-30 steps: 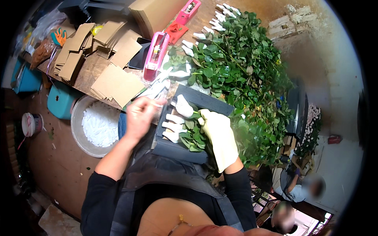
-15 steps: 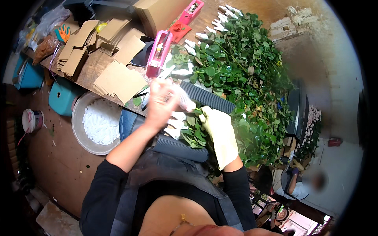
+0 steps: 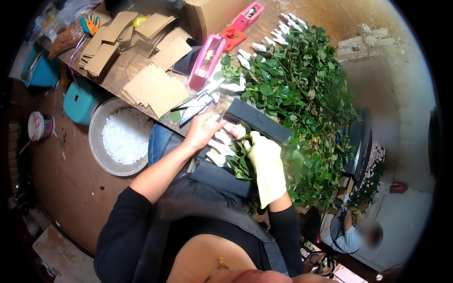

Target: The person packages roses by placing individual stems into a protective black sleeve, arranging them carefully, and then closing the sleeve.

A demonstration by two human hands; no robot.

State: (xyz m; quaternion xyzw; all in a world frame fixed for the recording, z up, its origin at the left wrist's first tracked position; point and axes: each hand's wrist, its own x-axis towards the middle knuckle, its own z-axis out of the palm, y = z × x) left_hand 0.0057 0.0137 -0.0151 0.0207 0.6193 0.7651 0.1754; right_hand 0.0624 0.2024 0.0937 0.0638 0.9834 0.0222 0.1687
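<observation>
My right hand (image 3: 265,162), in a pale yellow glove, is closed around the leafy stem of a rose. The pale pink rose head (image 3: 237,131) shows just left of the glove. My bare left hand (image 3: 203,129) reaches to the bloom, its thumb and fingertips pinched on what looks like a white net sleeve, partly hidden by the fingers. Several white-sleeved roses (image 3: 220,147) lie side by side below, heads to the left, between a dark ribbed pad (image 3: 222,178) near my body and another ribbed pad (image 3: 257,121) beyond.
A large pile of leafy rose stems (image 3: 302,94) covers the right side, white-sleeved heads along its edge. Cardboard sheets (image 3: 153,92), a pink tape dispenser (image 3: 206,61) and scissors (image 3: 188,113) lie at left. A metal basin (image 3: 96,153) holds white sleeves. A co-worker (image 3: 351,236) sits at lower right.
The white sleeve that covered the rose head no longer hides it; pink petals show. My left hand has moved slightly down and right and is no longer blurred. The view has shifted.
</observation>
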